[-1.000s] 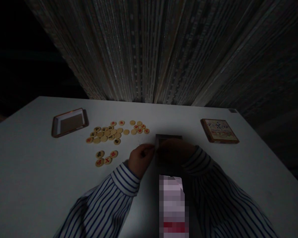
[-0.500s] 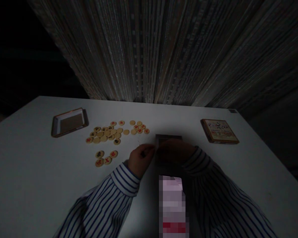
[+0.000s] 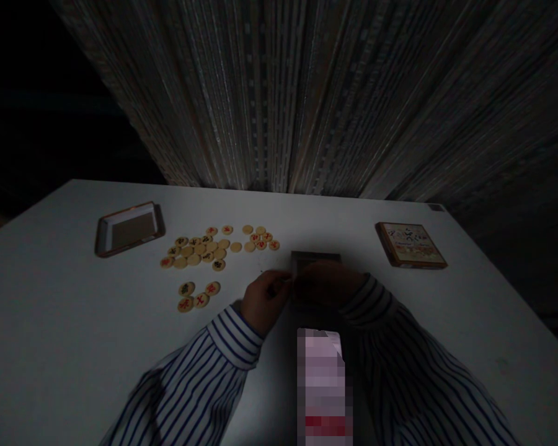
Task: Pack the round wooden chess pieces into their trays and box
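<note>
My left hand (image 3: 266, 301) is closed in a pinch at the left edge of a dark box (image 3: 316, 255). A small pale bit shows at its fingertips, too dim to name. My right hand (image 3: 329, 282) lies in deep shadow over the box, its fingers curled in toward the left fingertips; whatever they grip is hidden. Left of my hands, round wooden Chinese chess pieces (image 3: 194, 259) lie flat in a loose group, some marked in red or black and others plain side up. Nearer to me sits a smaller cluster of pieces (image 3: 201, 300).
On the white table (image 3: 97, 328), an open shallow tray (image 3: 132, 229) stands at the far left. A flat printed box (image 3: 411, 244) lies at the right. Below my hands is a blurred-out bright rectangle (image 3: 324, 384). A striped curtain (image 3: 279, 99) hangs behind the table.
My left fingertips have shifted slightly and the thumb has closed in a little. My right hand stays almost still, and the pieces, tray and boxes keep their places.
</note>
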Demonstrator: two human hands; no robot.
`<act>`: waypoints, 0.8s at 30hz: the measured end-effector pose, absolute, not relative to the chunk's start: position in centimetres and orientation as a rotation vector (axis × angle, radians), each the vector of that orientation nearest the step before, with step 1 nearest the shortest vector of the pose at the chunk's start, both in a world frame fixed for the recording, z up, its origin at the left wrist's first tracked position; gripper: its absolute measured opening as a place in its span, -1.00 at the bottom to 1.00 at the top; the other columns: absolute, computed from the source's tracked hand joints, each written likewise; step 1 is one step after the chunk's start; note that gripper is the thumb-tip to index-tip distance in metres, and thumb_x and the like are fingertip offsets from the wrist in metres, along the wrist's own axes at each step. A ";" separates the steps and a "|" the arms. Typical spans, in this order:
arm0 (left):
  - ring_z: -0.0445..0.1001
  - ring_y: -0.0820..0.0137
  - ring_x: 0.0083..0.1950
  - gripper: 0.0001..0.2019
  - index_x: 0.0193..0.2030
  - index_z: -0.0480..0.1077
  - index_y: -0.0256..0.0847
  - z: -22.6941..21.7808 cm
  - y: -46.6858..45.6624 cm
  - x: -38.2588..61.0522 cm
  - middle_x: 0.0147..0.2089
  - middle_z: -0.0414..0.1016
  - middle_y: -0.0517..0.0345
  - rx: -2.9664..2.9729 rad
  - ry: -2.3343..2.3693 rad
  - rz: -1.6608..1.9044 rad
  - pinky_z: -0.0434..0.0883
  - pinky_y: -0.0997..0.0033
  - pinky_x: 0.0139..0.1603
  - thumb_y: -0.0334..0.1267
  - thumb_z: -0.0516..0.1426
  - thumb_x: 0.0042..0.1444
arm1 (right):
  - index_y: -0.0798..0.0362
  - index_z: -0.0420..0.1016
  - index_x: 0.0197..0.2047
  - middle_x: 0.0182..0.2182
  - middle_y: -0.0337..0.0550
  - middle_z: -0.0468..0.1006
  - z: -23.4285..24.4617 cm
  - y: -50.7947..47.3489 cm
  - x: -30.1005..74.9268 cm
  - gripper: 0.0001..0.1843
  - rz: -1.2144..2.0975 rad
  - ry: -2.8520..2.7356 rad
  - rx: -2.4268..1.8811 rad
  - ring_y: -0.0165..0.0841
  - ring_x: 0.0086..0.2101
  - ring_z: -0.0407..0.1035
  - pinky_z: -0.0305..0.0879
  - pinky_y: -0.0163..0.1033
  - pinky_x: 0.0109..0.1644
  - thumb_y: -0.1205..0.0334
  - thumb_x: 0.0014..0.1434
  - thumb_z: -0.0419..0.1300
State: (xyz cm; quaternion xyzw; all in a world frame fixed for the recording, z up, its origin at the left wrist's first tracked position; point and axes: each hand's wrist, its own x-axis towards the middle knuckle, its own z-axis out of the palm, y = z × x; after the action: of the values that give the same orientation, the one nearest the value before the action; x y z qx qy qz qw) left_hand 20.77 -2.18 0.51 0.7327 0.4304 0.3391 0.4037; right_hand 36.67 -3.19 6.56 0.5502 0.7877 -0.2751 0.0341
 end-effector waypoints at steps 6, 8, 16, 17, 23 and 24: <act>0.42 0.47 -0.39 -0.71 -0.14 0.37 -0.27 0.4 -2.4 20.6 -0.29 0.45 0.08 1.884 0.988 0.821 0.38 0.49 -0.40 -0.38 0.08 -0.07 | 0.06 0.55 -0.34 -0.39 -0.13 0.56 6.7 -3.2 36.5 -0.76 -0.712 2.443 1.612 -0.38 -0.40 0.41 0.15 -0.36 -0.41 0.28 0.09 0.04; 0.41 0.47 -0.38 -0.69 -0.11 0.33 -0.27 0.5 -2.5 20.5 -0.26 0.44 0.06 1.900 0.962 0.815 0.38 0.49 -0.41 -0.38 0.09 -0.06 | 0.07 0.54 -0.35 -0.40 -0.13 0.56 6.7 -3.1 36.4 -0.75 -0.692 2.442 1.609 -0.39 -0.41 0.41 0.14 -0.36 -0.42 0.28 0.10 0.03; 0.39 0.40 -0.24 -0.49 0.03 0.19 -0.25 0.4 -2.5 20.0 -0.12 0.36 0.00 2.114 0.801 0.814 0.40 0.38 -0.28 -0.45 0.13 -0.14 | 0.05 0.54 -0.31 -0.36 -0.13 0.55 6.6 -3.1 36.4 -0.78 -0.691 2.405 1.628 -0.35 -0.34 0.41 0.19 -0.33 -0.33 0.26 0.08 0.06; 0.39 0.39 -0.21 -0.48 0.04 0.18 -0.25 0.2 -2.5 20.0 -0.11 0.35 0.00 2.137 0.781 0.824 0.40 0.35 -0.23 -0.46 0.12 -0.14 | 0.05 0.54 -0.31 -0.34 -0.13 0.56 6.6 -3.1 36.4 -0.78 -0.693 2.410 1.621 -0.36 -0.34 0.41 0.20 -0.34 -0.32 0.26 0.08 0.05; 0.33 0.27 -0.01 -0.45 0.06 0.15 -0.21 -0.4 -2.5 20.2 -0.02 0.31 -0.03 2.203 0.728 0.847 0.38 0.22 -0.07 -0.46 0.14 -0.14 | 0.07 0.54 -0.29 -0.34 -0.09 0.56 6.6 -3.1 36.3 -0.77 -0.683 2.404 1.623 -0.34 -0.35 0.42 0.20 -0.34 -0.35 0.27 0.07 0.07; 0.32 0.26 0.00 -0.45 0.07 0.14 -0.21 -0.5 -2.5 20.2 -0.02 0.31 -0.03 2.207 0.733 0.844 0.38 0.21 -0.06 -0.46 0.14 -0.14 | 0.07 0.54 -0.29 -0.35 -0.10 0.56 6.6 -3.1 36.3 -0.77 -0.690 2.401 1.636 -0.34 -0.36 0.42 0.20 -0.34 -0.35 0.27 0.06 0.07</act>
State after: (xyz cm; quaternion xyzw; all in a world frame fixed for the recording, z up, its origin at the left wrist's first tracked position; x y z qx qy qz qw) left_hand 20.17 -2.52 -0.48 0.8429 0.2799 0.3222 0.3277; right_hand 36.34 -3.12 6.61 0.5462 0.8016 -0.2304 0.0775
